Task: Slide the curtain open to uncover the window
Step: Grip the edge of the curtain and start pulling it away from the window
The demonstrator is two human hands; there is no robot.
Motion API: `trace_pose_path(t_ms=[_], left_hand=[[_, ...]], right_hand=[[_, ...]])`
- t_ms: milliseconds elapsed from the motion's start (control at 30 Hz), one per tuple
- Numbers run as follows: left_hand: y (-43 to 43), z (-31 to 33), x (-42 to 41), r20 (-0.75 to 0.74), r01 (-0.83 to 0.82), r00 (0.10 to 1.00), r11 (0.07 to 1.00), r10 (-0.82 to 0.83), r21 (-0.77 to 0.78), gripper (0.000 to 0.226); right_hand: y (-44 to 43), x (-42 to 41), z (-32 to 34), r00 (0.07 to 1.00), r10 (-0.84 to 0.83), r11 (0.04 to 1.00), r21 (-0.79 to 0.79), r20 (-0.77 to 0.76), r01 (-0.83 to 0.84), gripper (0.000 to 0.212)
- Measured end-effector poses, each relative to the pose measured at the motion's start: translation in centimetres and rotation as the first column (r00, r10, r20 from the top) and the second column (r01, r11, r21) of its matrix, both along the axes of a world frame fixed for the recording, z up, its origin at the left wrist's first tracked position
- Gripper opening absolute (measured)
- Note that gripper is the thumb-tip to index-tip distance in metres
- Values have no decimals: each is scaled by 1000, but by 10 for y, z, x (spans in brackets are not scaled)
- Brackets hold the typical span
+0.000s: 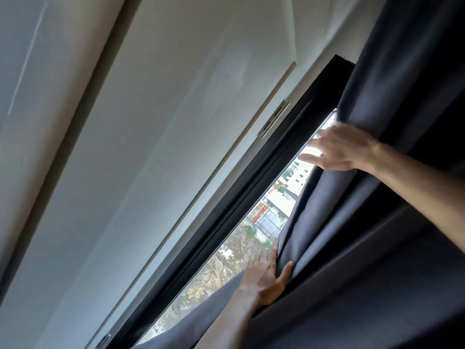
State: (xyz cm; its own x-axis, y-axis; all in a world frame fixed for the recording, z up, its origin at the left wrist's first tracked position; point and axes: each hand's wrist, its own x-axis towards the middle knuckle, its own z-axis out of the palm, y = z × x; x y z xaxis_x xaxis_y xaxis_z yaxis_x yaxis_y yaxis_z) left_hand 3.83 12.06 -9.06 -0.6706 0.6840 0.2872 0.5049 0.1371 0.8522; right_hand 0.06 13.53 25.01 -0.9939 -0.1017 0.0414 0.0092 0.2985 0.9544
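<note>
A dark grey curtain fills the right side of the tilted view and hangs in folds over a window with a black frame. A narrow strip of glass shows buildings and ground outside. My left hand is low down, fingers behind the curtain's leading edge and thumb in front, gripping the fabric. My right hand is higher up, palm against the curtain edge with fingers spread over the glass; whether it pinches fabric is unclear.
A white door or panel with a metal hinge stands to the left of the window frame. Further left is a beige wall strip. The curtain bunches toward the right.
</note>
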Motion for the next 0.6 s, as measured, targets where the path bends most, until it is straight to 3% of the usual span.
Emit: trace_pose_path(t_ms=[100, 200, 300, 400, 500, 600], left_hand=[[3, -11, 1, 25, 4, 1000, 999, -5, 33, 78], [8, -19, 0, 14, -10, 1000, 998, 9, 61, 78], [11, -20, -2, 43, 6, 999, 997, -10, 76, 75], [15, -19, -10, 181, -21, 983, 985, -11, 174, 75], [27, -19, -20, 329, -118, 944, 961, 30, 251, 83], [41, -22, -22, 359, -204, 928, 942, 100, 266, 88]], right_hand=[[11, -12, -12, 993, -44, 994, 103, 108, 33, 73], [21, -11, -22, 981, -117, 989, 105, 153, 102, 81], [30, -5, -27, 968, -171, 984, 75, 185, 159, 108], [45, 2, -25, 958, -221, 972, 119, 182, 201, 136], [55, 14, -24, 956, -234, 967, 143, 178, 210, 129], [60, 20, -26, 964, -206, 970, 166, 171, 178, 116]])
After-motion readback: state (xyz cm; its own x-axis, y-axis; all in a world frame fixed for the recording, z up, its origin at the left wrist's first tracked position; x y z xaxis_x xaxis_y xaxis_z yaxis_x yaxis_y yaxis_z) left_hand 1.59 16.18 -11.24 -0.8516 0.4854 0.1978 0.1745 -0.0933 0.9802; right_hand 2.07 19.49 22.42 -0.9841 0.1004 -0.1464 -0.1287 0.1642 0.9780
